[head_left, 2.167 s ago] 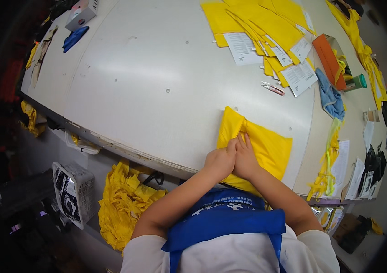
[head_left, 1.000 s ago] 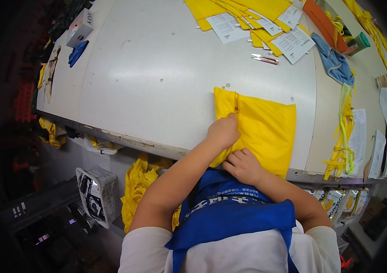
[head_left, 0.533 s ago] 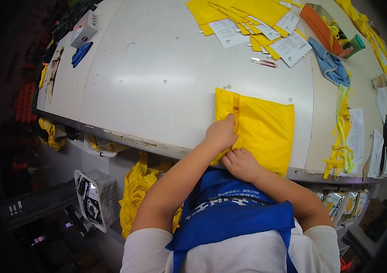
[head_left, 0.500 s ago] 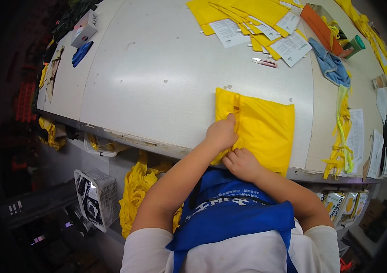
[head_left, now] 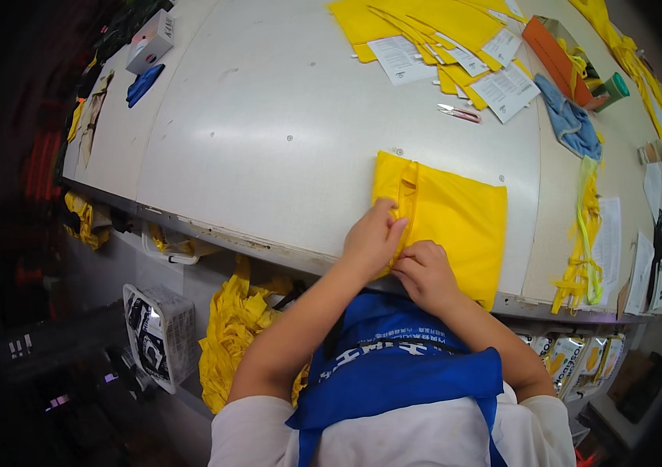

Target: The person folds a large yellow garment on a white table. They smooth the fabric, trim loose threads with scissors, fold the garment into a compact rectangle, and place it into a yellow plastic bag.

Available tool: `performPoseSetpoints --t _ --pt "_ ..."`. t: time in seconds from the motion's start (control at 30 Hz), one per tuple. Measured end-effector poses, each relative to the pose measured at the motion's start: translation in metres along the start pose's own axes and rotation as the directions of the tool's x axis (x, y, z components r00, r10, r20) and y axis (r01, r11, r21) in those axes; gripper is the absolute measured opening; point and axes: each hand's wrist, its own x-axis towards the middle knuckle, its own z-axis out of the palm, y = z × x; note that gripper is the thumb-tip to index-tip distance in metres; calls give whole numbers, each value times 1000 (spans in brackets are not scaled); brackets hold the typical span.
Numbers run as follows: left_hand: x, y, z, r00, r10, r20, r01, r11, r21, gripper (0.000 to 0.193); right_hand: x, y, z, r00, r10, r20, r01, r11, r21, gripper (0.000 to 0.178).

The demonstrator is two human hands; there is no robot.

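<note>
A flat, squarish yellow fabric pouch [head_left: 459, 233] lies at the table's front edge. Along its left part runs a lengthwise slit [head_left: 407, 194], parted near the far end. My left hand [head_left: 374, 240] is closed, thumb and forefinger pinching the pouch's fabric beside this slit. Closer to me, my right hand [head_left: 427, 272] is closed too, its fingertips gripping the near end of the same strip. The pouch's nearest left corner is partly hidden behind my hands.
Several yellow pouches with white leaflets [head_left: 507, 89] lie fanned out at the back, with thread snips [head_left: 459, 114] before them. To the right are an orange box [head_left: 555, 58], a blue cloth [head_left: 568, 117] and yellow strips [head_left: 584, 241]. Yellow fabric [head_left: 230, 342] is heaped below the table edge.
My left hand has shifted slightly left and nearer, and the slit shows wider. My right hand has turned, fingers now pinching higher up. The view has moved slightly.
</note>
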Motion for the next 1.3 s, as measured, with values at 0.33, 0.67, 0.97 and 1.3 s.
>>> performPoseSetpoints --t 0.33,0.67,0.97,1.3 --pt "-76 -22 12 962 201 -187 -170 970 172 10 8 -10 15 985 168 50 -174 971 165 9" --pt "-86 -28 11 996 13 85 -20 997 73 11 57 50 13 930 359 -84 -360 933 -9 9" --pt "-47 12 -19 952 151 265 -199 966 164 34 72 81 6 873 451 -186 -477 869 -130 31" --pt "-2 -44 30 926 261 272 -354 853 383 82 2 61 0 817 566 -110 -477 556 -681 65"
